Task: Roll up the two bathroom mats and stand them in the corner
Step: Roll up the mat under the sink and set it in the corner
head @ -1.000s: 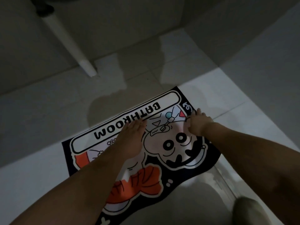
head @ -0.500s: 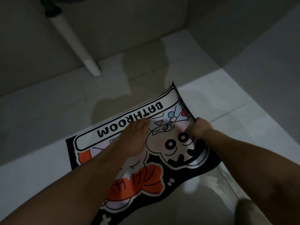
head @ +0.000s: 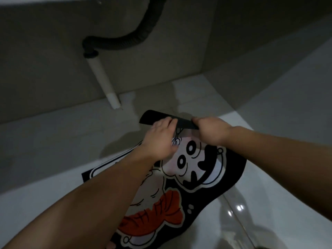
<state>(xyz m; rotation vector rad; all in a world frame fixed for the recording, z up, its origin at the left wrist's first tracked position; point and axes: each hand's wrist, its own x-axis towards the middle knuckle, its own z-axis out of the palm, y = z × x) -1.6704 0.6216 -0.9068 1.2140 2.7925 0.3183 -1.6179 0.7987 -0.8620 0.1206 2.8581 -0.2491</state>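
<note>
A black bathroom mat (head: 195,169) with a white cartoon face and orange shapes lies on the pale tiled floor. Its far edge is lifted and folded back toward me, showing the black underside (head: 152,116). My left hand (head: 159,139) grips that folded edge from the left. My right hand (head: 210,129) grips it from the right, fingers curled over the fold. The BATHROOM lettering is mostly hidden under the fold and my left forearm. Only one mat is in view.
A white drain pipe (head: 104,83) slants down to the floor by the back wall, joined to a black corrugated hose (head: 125,43). The wall corner (head: 203,74) lies at the back right. A glossy raised ledge (head: 237,209) runs along the right.
Both hands have gone from resting on the flat mat to gripping its far edge, which is now lifted and folded back toward me. The view has tilted up, showing more wall.
</note>
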